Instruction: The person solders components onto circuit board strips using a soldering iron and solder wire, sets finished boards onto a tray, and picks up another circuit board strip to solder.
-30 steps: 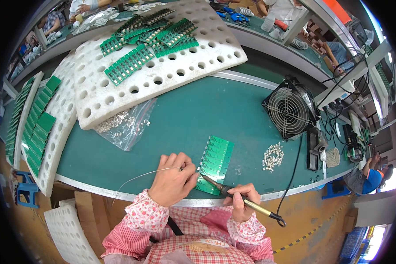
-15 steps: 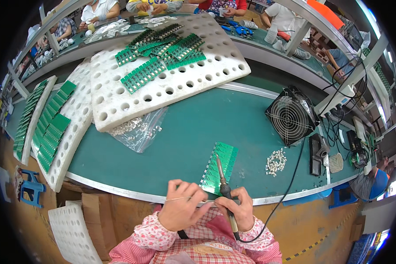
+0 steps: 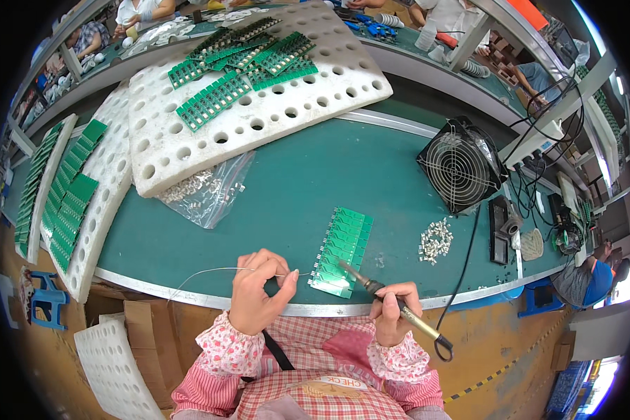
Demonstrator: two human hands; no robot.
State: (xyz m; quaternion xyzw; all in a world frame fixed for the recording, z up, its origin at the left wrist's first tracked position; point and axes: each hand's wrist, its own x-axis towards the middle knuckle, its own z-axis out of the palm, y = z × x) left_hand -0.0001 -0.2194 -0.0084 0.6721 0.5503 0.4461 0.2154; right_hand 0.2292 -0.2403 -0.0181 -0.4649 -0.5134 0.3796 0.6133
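Note:
A green circuit board panel (image 3: 341, 245) lies on the mat near the table's front edge. My right hand (image 3: 396, 308) grips a soldering iron (image 3: 374, 285), its metal tip over the panel's lower middle; whether it touches cannot be made out. Just left of the panel, my left hand (image 3: 259, 288) pinches a thin solder wire (image 3: 210, 270). The wire's short end points at the board's left edge, and its long tail curves away left past the table edge.
A black fan (image 3: 458, 168) stands behind a pile of small metal parts (image 3: 435, 241). Foam boards (image 3: 210, 157) with stacked green boards (image 3: 213, 98) fill the back left, beside a plastic bag of parts (image 3: 213, 192). An iron stand (image 3: 500, 227) sits right. The iron's cord (image 3: 462, 269) crosses the table edge.
My hands have moved apart. The iron has swung from upright to slanting, its tip now lower on the panel. My left hand has brought the solder wire beside the board. The view has shifted slightly.

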